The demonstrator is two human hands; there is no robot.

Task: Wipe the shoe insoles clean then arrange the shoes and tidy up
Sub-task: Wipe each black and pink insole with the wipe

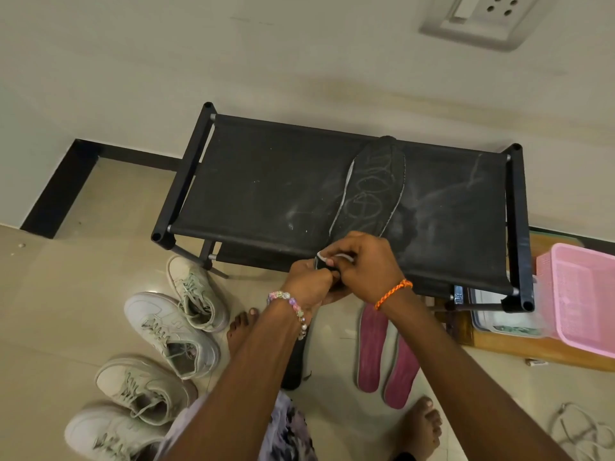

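A black insole (372, 188) with chalky scribbles lies on the black fabric top of the shoe rack (259, 181), its heel end hanging over the front edge. My left hand (307, 284) grips that heel end from below. My right hand (361, 264) pinches a small white wipe (344, 257) against the heel. Another black insole (294, 364) lies on the floor under my left wrist. Two pink insoles (386, 354) lie side by side on the floor to the right.
Several white sneakers (173, 331) stand in a row on the floor at the left. A pink plastic basket (579, 294) and a tray sit on a wooden board at the right. My bare feet stand on the tiles. White cords lie at the bottom right.
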